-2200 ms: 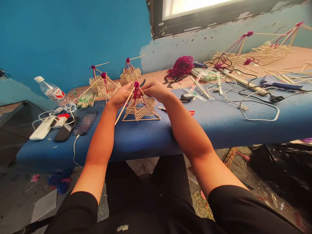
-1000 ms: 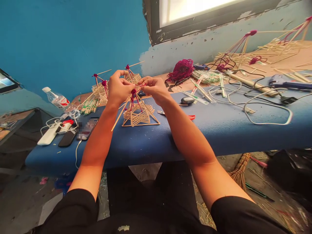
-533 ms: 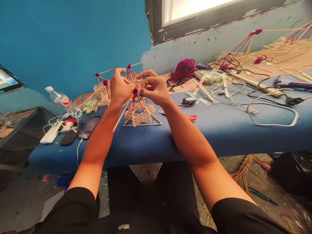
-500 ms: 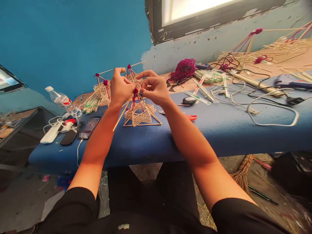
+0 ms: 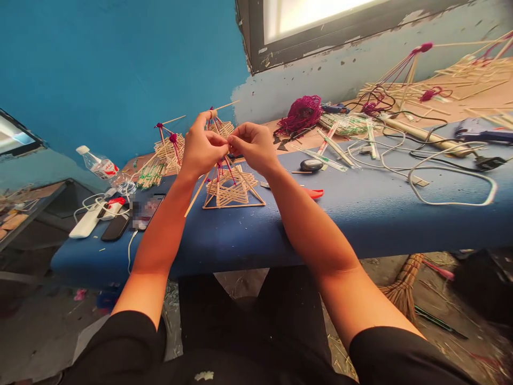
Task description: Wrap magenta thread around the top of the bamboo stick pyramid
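A small pyramid of thin wooden sticks [image 5: 234,193], with stacked sticks inside and purple yarn [image 5: 219,170] strung from its top, stands on the blue padded surface [image 5: 236,235]. My left hand [image 5: 203,151] is closed in a pinch at its peak, the index finger raised and wearing a tan band. Meeting it from the other side, my right hand [image 5: 256,145] pinches at the same spot. Fingertips almost touch, over the yarn knot, which they hide. Behind my left hand are two similar stick structures [image 5: 173,138] with purple knots.
To the left are a plastic bottle [image 5: 102,167], a white power bank [image 5: 86,220] and a phone [image 5: 151,208]. A purple yarn bundle [image 5: 302,115], a computer mouse [image 5: 311,164], a red-handled tool [image 5: 315,193] and a white cable [image 5: 452,203] lie to the right.
My hands have come together over the pyramid's top, my right fingers curling in and moving left. The purple knot and thin strand seen between them earlier are now covered.
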The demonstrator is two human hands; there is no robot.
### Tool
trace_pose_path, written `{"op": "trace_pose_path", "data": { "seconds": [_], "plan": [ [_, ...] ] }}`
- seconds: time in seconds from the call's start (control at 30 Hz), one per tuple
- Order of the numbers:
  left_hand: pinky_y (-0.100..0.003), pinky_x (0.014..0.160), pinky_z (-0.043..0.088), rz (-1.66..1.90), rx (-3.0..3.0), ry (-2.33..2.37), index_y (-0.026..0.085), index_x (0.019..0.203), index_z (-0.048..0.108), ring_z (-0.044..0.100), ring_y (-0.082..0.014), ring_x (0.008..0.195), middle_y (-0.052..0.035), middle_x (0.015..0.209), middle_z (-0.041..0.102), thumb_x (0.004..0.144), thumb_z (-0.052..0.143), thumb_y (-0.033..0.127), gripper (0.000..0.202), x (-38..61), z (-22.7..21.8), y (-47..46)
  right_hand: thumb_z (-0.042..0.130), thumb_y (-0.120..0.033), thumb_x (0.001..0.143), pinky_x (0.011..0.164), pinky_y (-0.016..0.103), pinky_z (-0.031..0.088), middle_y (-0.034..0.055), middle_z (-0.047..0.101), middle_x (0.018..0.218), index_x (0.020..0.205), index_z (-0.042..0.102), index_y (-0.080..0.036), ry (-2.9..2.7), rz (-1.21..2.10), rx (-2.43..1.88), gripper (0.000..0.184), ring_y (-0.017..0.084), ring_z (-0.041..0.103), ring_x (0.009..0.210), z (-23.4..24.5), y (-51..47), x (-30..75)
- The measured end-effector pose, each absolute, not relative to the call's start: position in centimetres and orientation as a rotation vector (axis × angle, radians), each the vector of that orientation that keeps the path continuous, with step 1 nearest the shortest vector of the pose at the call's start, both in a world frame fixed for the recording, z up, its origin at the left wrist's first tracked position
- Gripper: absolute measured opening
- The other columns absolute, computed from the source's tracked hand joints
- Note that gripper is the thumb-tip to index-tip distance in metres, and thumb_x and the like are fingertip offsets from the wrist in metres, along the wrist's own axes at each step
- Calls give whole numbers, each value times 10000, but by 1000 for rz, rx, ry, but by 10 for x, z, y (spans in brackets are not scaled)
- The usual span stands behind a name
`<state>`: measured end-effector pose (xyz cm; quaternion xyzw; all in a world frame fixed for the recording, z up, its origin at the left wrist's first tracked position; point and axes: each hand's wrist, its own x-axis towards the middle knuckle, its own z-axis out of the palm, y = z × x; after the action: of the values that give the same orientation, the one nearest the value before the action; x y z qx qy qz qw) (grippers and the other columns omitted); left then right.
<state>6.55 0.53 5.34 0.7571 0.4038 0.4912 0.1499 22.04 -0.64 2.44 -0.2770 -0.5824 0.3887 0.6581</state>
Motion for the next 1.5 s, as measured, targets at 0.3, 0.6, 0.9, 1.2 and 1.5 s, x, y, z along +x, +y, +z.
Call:
{"op": "trace_pose_path", "data": {
  "seconds": [0.3,0.6,0.9,1.2,1.5],
  "plan": [
    [-274,631,581,1519,2066,1214,234,1313,497,733,-159,658,30,778,768,754,745,-17,661,66,47,3,786,-237,783,685,306,578,-1,710,713,779,740,-182,-1373,850,-536,72,134,672,680,19,0,228],
    [-307,691,625,1492,2055,1194,244,1324,479,769,-186,751,-11,874,801,789,762,27,642,59,44,4,713,-198,771,677,307,564,20,733,723,794,802,-159,-1393,723,-655,100,149,674,687,16,-2,221],
    [-319,731,644,1532,2148,1121,270,1318,540,763,-177,761,-6,908,820,791,748,57,605,55,42,8,635,-130,842,702,313,485,20,710,756,796,765,-180,-1492,551,-788,147,156,622,724,19,-12,220],
    [-300,763,638,1522,2219,1125,280,1325,584,747,-163,800,3,953,816,792,777,74,603,57,48,-3,656,-74,822,556,257,374,4,576,640,672,662,-171,-1353,1225,-673,179,100,481,580,29,-15,226],
    [-340,788,650,1490,2319,1149,265,1289,626,765,-199,830,-1,951,834,770,809,103,573,64,58,-33,738,-141,873,547,271,396,16,617,694,677,681,-167,-1264,1326,-658,205,86,462,548,27,-13,228]
  ]
}}
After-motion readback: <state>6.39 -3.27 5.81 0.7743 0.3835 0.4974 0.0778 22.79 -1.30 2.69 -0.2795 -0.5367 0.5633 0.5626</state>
